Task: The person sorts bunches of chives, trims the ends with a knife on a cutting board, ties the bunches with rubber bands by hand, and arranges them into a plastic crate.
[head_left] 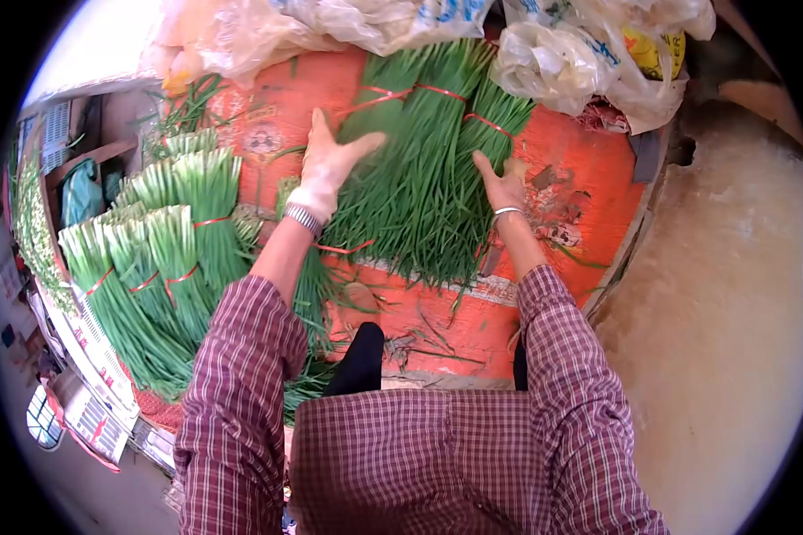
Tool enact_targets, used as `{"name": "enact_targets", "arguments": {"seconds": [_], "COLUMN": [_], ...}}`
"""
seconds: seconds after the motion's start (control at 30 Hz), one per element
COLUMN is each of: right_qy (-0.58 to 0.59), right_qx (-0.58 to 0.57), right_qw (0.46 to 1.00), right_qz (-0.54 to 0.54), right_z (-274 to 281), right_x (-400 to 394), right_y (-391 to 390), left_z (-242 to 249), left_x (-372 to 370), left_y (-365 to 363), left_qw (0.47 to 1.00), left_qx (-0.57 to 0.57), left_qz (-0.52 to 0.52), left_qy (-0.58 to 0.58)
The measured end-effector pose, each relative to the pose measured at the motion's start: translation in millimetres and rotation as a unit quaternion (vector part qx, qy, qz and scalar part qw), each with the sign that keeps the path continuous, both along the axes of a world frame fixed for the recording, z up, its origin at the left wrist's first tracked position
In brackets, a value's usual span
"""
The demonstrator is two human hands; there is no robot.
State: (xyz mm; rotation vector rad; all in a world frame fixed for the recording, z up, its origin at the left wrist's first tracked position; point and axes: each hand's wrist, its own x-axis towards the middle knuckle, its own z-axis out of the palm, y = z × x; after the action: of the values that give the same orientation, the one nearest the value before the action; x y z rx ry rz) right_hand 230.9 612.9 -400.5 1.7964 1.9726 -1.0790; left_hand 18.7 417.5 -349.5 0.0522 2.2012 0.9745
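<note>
A big bundle of green chives (419,169), tied with red bands, lies on an orange sheet (580,169). My left hand (328,165), in a pale glove with a metal watch at the wrist, rests flat and open against the bundle's left side. On the bundle's right edge lies my right hand (501,185), bare, with a bracelet, its fingers spread. Neither hand grips anything. Both arms wear a plaid shirt.
Several more tied chive bundles (165,259) are stacked at the left. Plastic bags (562,53) pile along the far edge of the sheet. Bare concrete ground (723,312) lies to the right. Crates and greens (36,232) stand at the far left.
</note>
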Motion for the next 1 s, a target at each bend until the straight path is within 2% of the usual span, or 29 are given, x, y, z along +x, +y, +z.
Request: {"name": "enact_targets", "arguments": {"seconds": [0.03, 0.1, 0.17, 0.2, 0.23, 0.3, 0.37, 0.43, 0.5, 0.53, 0.6, 0.63, 0.7, 0.77, 0.83, 0.9, 0.93, 0.97, 1.0], "right_qy": [0.026, 0.090, 0.082, 0.094, 0.106, 0.107, 0.202, 0.240, 0.235, 0.231, 0.220, 0.210, 0.205, 0.179, 0.159, 0.185, 0.199, 0.242, 0.242], "right_qx": [-0.007, 0.048, 0.040, 0.046, 0.052, 0.020, -0.074, -0.106, -0.138, -0.189, -0.200, -0.211, -0.202, -0.214, -0.230, -0.269, -0.291, -0.312, -0.331], "right_qw": [1.000, 0.995, 0.996, 0.994, 0.991, 0.989, 0.965, 0.952, 0.950, 0.939, 0.939, 0.937, 0.941, 0.942, 0.941, 0.912, 0.897, 0.878, 0.869], "right_qz": [-0.002, -0.012, -0.024, -0.040, -0.057, -0.096, -0.150, -0.156, -0.153, -0.173, -0.175, -0.182, -0.180, -0.187, -0.192, -0.248, -0.266, -0.270, -0.276], "right_z": [-7.9, -22.9, -13.7, -17.7, -18.3, -19.1, -24.7, -0.3, -3.5, 17.1, 43.2, 54.8, 81.2, 119.7, 145.9, 146.6, 148.6, 125.8, 132.3], "right_x": [-0.7, -9.0, -9.2, -12.0, -12.9, -5.7, 6.6, 15.6, 43.9, 52.7, 79.7, 96.0, 129.2, 139.5, 149.9, 166.2, 172.4, 168.9, 174.0], "right_y": [-0.5, -16.3, -21.5, -22.3, -21.0, -16.7, -6.3, 14.1, 31.5, 37.3, 40.3, 40.3, 32.5, 18.7, -2.2, -26.7, -38.2, -56.6, -61.9], "left_z": [-23.2, -51.4, -59.8, -62.8, -63.2, -60.0, -55.0, -37.3, -9.6, -2.2, 9.1, 28.6, 73.2, 79.5, 114.0, 138.2, 146.8, 141.8, 160.5], "left_x": [1.7, 3.0, 14.9, 14.7, 15.3, 18.3, 27.7, 42.3, 66.0, 79.1, 104.2, 115.5, 132.2, 151.8, 154.6, 157.6, 160.6, 154.3, 152.7], "left_y": [13.3, 28.6, 44.5, 46.9, 48.2, 39.8, 37.7, 37.9, 37.8, 34.4, 24.2, 24.0, 24.7, 3.2, -6.3, -26.5, -37.3, -52.4, -58.7], "left_qw": [1.000, 0.999, 0.989, 0.987, 0.987, 0.998, 0.999, 0.950, 0.911, 0.913, 0.911, 0.888, 0.886, 0.903, 0.881, 0.869, 0.894, 0.927, 0.937], "left_qx": [-0.002, -0.008, -0.132, -0.139, -0.139, -0.039, -0.024, 0.086, 0.115, 0.112, 0.103, 0.121, 0.116, 0.121, 0.146, 0.135, 0.119, 0.101, 0.078], "left_qz": [0.006, 0.008, -0.036, -0.026, -0.029, -0.020, -0.018, 0.091, 0.149, 0.147, 0.127, 0.144, 0.152, 0.122, 0.190, 0.225, 0.197, 0.157, 0.146], "left_qy": [-0.023, -0.037, 0.054, 0.073, 0.078, -0.038, -0.045, -0.285, -0.367, -0.365, -0.380, -0.419, -0.421, -0.394, -0.408, -0.420, -0.385, -0.326, -0.308]}}
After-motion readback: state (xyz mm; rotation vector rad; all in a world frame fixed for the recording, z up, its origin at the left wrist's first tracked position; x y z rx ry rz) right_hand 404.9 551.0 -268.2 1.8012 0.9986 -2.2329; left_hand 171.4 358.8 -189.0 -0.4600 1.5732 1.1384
